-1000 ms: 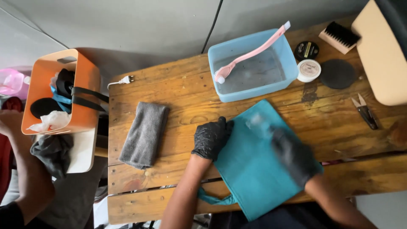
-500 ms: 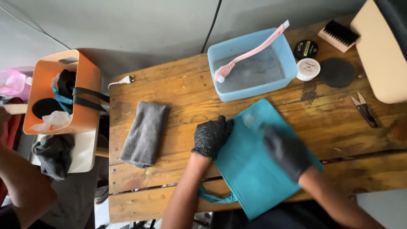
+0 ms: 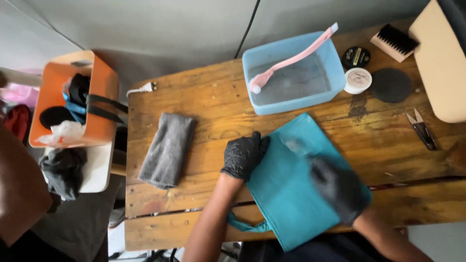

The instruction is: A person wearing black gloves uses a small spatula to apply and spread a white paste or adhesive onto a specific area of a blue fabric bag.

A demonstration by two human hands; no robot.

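A teal fabric bag (image 3: 291,194) lies flat on the wooden table (image 3: 194,106), its handle hanging over the near edge. My left hand (image 3: 242,155), in a black glove, presses on the bag's left edge and holds it down. My gloved right hand (image 3: 340,189) is over the middle of the bag and blurred by motion. It is closed around a small pale tool (image 3: 293,144) whose tip touches the upper part of the bag. The blur hides what kind of tool it is.
A folded grey cloth (image 3: 167,149) lies left of the bag. Behind it stands a blue tub of water (image 3: 293,73) with a pink brush (image 3: 291,59). Tins (image 3: 358,80), a black brush (image 3: 394,42) and snips (image 3: 421,128) lie right. An orange basket (image 3: 73,99) and another person's arm (image 3: 19,194) are left.
My right hand has shifted slightly back and forth over the bag with the pale tool. The left hand stays put. The other person's arm at the left has moved lower.
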